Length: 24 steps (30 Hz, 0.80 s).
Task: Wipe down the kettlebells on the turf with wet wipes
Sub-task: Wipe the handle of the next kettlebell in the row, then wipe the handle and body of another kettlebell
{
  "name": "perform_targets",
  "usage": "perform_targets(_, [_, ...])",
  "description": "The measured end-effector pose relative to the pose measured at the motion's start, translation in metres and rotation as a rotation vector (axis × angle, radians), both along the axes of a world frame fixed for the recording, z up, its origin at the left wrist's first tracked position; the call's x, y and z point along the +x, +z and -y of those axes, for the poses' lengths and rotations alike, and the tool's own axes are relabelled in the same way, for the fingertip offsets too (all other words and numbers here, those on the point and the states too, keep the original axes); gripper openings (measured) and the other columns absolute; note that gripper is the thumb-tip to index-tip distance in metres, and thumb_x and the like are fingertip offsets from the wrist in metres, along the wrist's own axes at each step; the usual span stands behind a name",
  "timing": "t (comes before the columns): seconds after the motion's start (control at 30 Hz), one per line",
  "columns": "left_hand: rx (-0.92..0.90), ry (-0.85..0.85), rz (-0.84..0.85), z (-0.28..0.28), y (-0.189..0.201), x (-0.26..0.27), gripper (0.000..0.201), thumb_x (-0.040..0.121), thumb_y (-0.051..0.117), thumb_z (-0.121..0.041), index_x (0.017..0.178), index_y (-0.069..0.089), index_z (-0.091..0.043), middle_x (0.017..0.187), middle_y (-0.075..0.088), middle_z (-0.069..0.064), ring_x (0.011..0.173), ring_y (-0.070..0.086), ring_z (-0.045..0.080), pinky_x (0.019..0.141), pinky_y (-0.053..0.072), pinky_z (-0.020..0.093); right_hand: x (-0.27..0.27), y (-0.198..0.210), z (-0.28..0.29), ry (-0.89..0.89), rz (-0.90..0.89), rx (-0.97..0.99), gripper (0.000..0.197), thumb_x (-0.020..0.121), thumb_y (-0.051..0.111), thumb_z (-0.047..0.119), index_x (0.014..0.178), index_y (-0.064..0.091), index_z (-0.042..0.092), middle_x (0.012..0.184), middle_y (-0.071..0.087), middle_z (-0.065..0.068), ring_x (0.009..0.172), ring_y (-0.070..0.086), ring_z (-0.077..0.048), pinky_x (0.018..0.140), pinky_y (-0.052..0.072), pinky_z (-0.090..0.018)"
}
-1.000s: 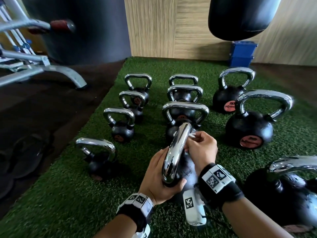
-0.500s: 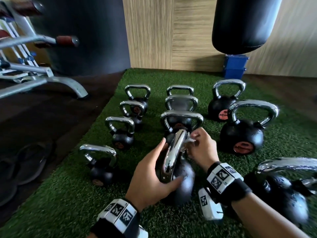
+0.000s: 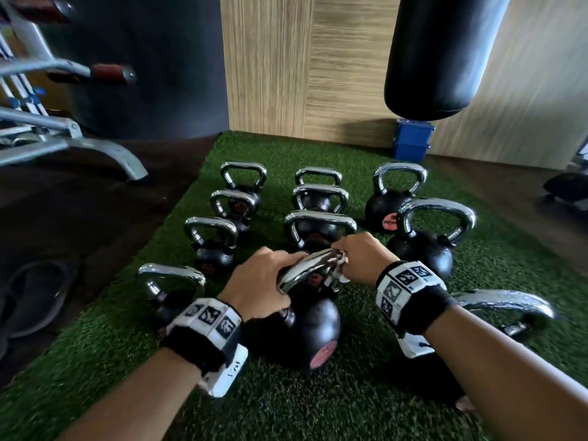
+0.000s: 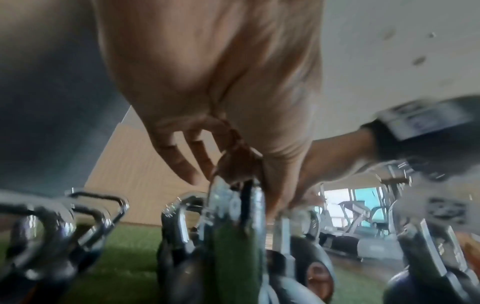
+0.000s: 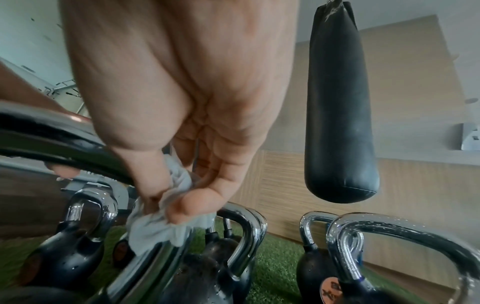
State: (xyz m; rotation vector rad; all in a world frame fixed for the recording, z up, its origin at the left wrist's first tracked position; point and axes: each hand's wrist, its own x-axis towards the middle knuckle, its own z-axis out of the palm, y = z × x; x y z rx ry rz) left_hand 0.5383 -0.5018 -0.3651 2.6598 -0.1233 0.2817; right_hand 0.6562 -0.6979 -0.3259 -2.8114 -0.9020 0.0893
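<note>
A black kettlebell [image 3: 313, 326] with a chrome handle [image 3: 305, 270] stands on the green turf [image 3: 318, 402] between my hands. My left hand [image 3: 261, 281] grips the left side of that handle, fingers curled over the top. My right hand [image 3: 362, 259] pinches a crumpled white wet wipe [image 3: 339, 268] against the handle's far right end. In the right wrist view the thumb and fingers squeeze the wipe [image 5: 166, 222] onto the chrome bar [image 5: 145, 265]. In the left wrist view my left hand [image 4: 228, 164] curls over the handle [image 4: 233, 197].
Several more chrome-handled kettlebells stand in rows ahead, a small one [image 3: 171, 294] at left and large ones at right [image 3: 423, 246] and near right [image 3: 506, 310]. A black punching bag [image 3: 445, 52] hangs above a blue box [image 3: 412, 140]. A bench frame [image 3: 73, 144] and sandals [image 3: 35, 291] lie left.
The kettlebell has turned so its handle runs more left to right. My left hand has shifted from the body onto the handle. My right hand still rubs the wipe at the handle's far end.
</note>
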Motion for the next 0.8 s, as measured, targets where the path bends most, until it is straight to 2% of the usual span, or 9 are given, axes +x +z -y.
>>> perform_targets(0.1, [0.119, -0.044, -0.074, -0.018, 0.013, 0.017, 0.081, 0.073, 0.071, -0.021, 0.141, 0.047, -0.058, 0.106, 0.046, -0.023, 0.097, 0.055, 0.003, 0.074, 0.052, 0.027, -0.014, -0.001, 0.014, -0.025, 0.012, -0.042, 0.012, 0.075, 0.061, 0.022, 0.065, 0.053, 0.022, 0.081, 0.069, -0.007, 0.086, 0.069, -0.031, 0.069, 0.047, -0.027])
perform_targets(0.23, [0.160, -0.126, -0.089, -0.023, 0.022, 0.035, 0.078, 0.075, 0.083, -0.013, 0.136, 0.056, -0.052, 0.107, 0.049, -0.017, 0.093, 0.061, 0.011, 0.081, 0.054, 0.030, -0.037, -0.009, 0.026, -0.075, 0.021, -0.005, 0.011, 0.074, 0.062, 0.027, 0.069, 0.054, 0.021, 0.077, 0.067, -0.005, 0.081, 0.069, -0.030, 0.065, 0.048, -0.026])
perform_targets(0.3, [0.178, -0.158, -0.073, -0.024, 0.021, 0.039, 0.075, 0.074, 0.087, -0.013, 0.136, 0.058, -0.046, 0.107, 0.051, -0.012, 0.091, 0.059, 0.010, 0.082, 0.051, 0.026, -0.047, -0.013, 0.029, -0.112, 0.020, 0.038, 0.009, 0.076, 0.063, 0.026, 0.082, 0.065, 0.019, 0.083, 0.068, -0.004, 0.086, 0.069, -0.029, 0.070, 0.054, -0.029])
perform_targets(0.4, [0.197, -0.155, -0.020, -0.027, 0.014, 0.041, 0.072, 0.077, 0.085, -0.012, 0.136, 0.059, -0.043, 0.105, 0.051, -0.012, 0.085, 0.056, 0.007, 0.074, 0.044, 0.019, -0.054, -0.018, 0.033, -0.139, 0.051, 0.104, 0.024, 0.080, 0.067, 0.025, 0.102, 0.071, 0.019, 0.097, 0.071, -0.004, 0.094, 0.069, -0.029, 0.077, 0.055, -0.031])
perform_targets(0.57, [0.180, -0.116, 0.024, -0.026, 0.009, 0.040, 0.068, 0.080, 0.080, -0.009, 0.136, 0.061, -0.041, 0.108, 0.053, -0.012, 0.088, 0.052, 0.006, 0.073, 0.043, 0.020, -0.053, -0.023, 0.030, -0.137, 0.072, 0.147, 0.022, 0.081, 0.070, 0.023, 0.103, 0.069, 0.018, 0.094, 0.067, -0.001, 0.090, 0.067, -0.027, 0.074, 0.051, -0.029])
perform_targets(0.63, [0.172, -0.108, 0.020, -0.024, 0.011, 0.038, 0.066, 0.081, 0.076, -0.008, 0.133, 0.060, -0.045, 0.106, 0.051, -0.015, 0.095, 0.055, 0.007, 0.073, 0.041, 0.020, -0.054, -0.024, 0.032, -0.147, 0.075, 0.168, 0.013, 0.081, 0.068, 0.019, 0.094, 0.068, 0.020, 0.086, 0.067, 0.004, 0.083, 0.066, -0.023, 0.067, 0.047, -0.025])
perform_targets(0.67, [0.175, -0.103, 0.003, -0.023, 0.012, 0.037, 0.066, 0.081, 0.075, -0.010, 0.133, 0.059, -0.047, 0.106, 0.050, -0.016, 0.099, 0.056, 0.008, 0.072, 0.040, 0.019, -0.055, -0.024, 0.034, -0.156, 0.063, 0.200, 0.011, 0.081, 0.068, 0.019, 0.091, 0.068, 0.022, 0.081, 0.067, 0.007, 0.079, 0.066, -0.019, 0.064, 0.044, -0.022])
perform_targets(0.73, [0.218, -0.092, -0.049, -0.015, 0.016, 0.035, 0.073, 0.079, 0.077, -0.022, 0.141, 0.049, -0.049, 0.114, 0.047, -0.017, 0.107, 0.054, 0.008, 0.078, 0.042, 0.020, -0.055, -0.017, 0.044, -0.175, 0.031, 0.301, 0.021, 0.083, 0.073, 0.023, 0.103, 0.073, 0.029, 0.079, 0.069, 0.009, 0.074, 0.064, -0.008, 0.062, 0.042, -0.016])
perform_targets(0.8, [0.308, -0.079, -0.059, 0.001, 0.020, 0.034, 0.091, 0.076, 0.078, -0.041, 0.154, 0.032, -0.044, 0.130, 0.044, -0.016, 0.120, 0.049, 0.011, 0.096, 0.043, 0.027, -0.055, -0.005, 0.061, -0.195, 0.030, 0.379, 0.034, 0.079, 0.080, 0.022, 0.110, 0.074, 0.034, 0.077, 0.068, 0.012, 0.068, 0.061, 0.002, 0.062, 0.041, -0.007])
